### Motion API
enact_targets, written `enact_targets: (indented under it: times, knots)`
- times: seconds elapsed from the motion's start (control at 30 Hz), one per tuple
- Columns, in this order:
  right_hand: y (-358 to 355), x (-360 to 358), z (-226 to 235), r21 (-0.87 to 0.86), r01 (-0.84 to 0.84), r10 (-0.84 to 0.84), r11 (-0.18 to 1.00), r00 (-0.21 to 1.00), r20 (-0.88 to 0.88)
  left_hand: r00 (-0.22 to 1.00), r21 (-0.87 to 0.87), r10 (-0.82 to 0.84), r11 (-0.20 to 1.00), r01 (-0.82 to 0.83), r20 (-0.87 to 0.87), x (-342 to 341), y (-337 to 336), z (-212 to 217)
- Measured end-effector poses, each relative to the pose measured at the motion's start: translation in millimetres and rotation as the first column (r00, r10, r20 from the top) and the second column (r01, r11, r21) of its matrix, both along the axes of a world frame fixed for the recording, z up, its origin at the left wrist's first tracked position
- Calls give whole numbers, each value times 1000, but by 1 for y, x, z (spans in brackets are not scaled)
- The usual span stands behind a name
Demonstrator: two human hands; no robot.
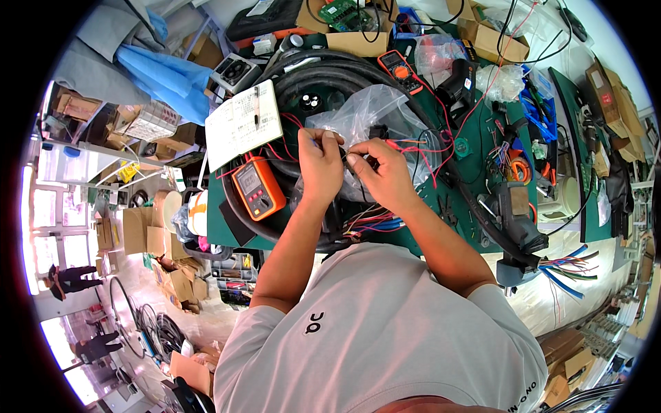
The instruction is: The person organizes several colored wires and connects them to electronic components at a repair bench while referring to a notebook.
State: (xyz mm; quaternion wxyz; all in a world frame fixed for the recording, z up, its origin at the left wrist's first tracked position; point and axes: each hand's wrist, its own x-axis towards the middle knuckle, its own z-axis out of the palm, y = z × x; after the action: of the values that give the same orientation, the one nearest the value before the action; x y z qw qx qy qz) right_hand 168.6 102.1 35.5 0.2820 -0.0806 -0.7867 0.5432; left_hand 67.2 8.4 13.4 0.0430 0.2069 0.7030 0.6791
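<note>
Over the green bench, my left hand [321, 168] and my right hand [383, 173] meet with their fingertips pinched around something small and dark. The fingers hide most of it, so its kind cannot be made out. A clear plastic bag [385, 103] lies just beyond my hands, and thin red wires run out to their right. Left of my left hand sits an orange multimeter [259, 188] with a grey screen. An open notebook [241, 131] with a pen [257, 110] on it lies beyond that meter. Loose coloured wire ends [375, 224] spread below my hands.
Thick black cable [323, 58] coils across the bench [427, 237]. A second orange multimeter [400, 71] lies at the far right of the coil. Pliers [447, 210] and a vise-like tool [516, 217] are on the right. Boxes line the back; two people stand far left.
</note>
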Motion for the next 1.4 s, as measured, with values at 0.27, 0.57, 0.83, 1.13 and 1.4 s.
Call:
enact_targets:
  times: [0.27, 0.57, 0.83, 1.13, 1.4]
  knots:
    - [-2, 15, -10, -134, 29, -16, 991, 995, 97, 986, -14, 74, 997, -77, -149, 21, 3, -2]
    - [6, 31, -14, -260, 102, -55, 960, 982, 181, 980, -17, -190, 982, 190, -51, 42, -11, 5]
    - [2, 23, -9, -215, 103, -58, 971, 977, 207, 983, 29, -164, 986, 167, -82, 37, -19, -1]
    - [0, 32, -13, -181, 105, -54, 978, 963, 264, 967, 15, -183, 982, 188, -177, 40, -26, -9]
    - [-6, 26, -7, -151, 188, -133, 970, 940, 315, 982, 111, -188, 976, 188, -7, 33, -27, -19]
